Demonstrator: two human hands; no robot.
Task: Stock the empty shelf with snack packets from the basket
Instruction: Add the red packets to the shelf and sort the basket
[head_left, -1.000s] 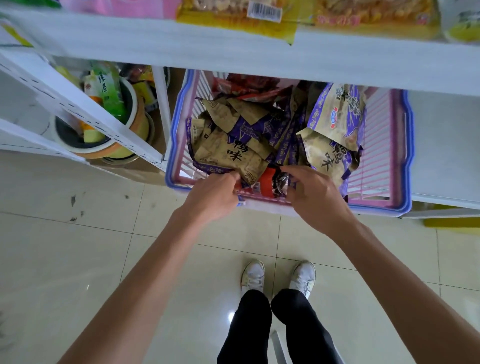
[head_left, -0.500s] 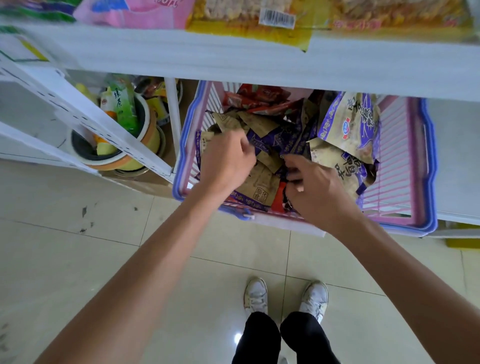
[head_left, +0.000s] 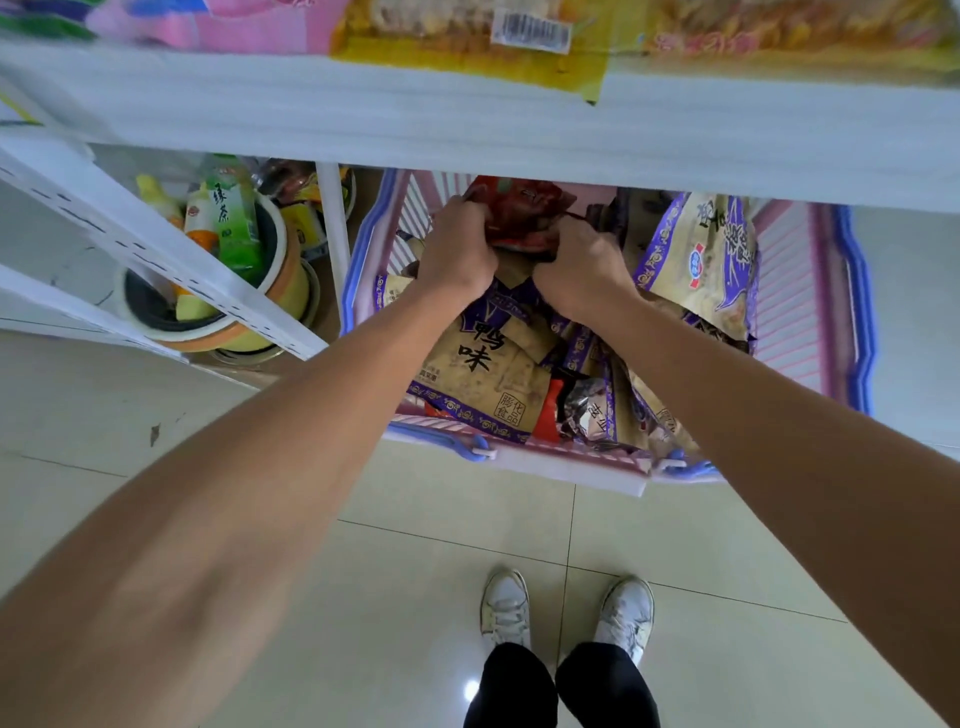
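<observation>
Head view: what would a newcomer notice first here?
The left hand and right hand both grip red foil snack packets at the far end of the pink slatted plastic basket with a blue rim. The basket's near side is heaped with brown-and-purple snack packets. A white shelf board crosses the view just above.

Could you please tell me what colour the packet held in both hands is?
The packet is red, as the head view shows.

I have both bare arms stretched forward and down. My left hand (head_left: 457, 252) and right hand (head_left: 582, 273) sit side by side, knuckles up, fingers curled, gripping a red packet (head_left: 524, 210).
</observation>
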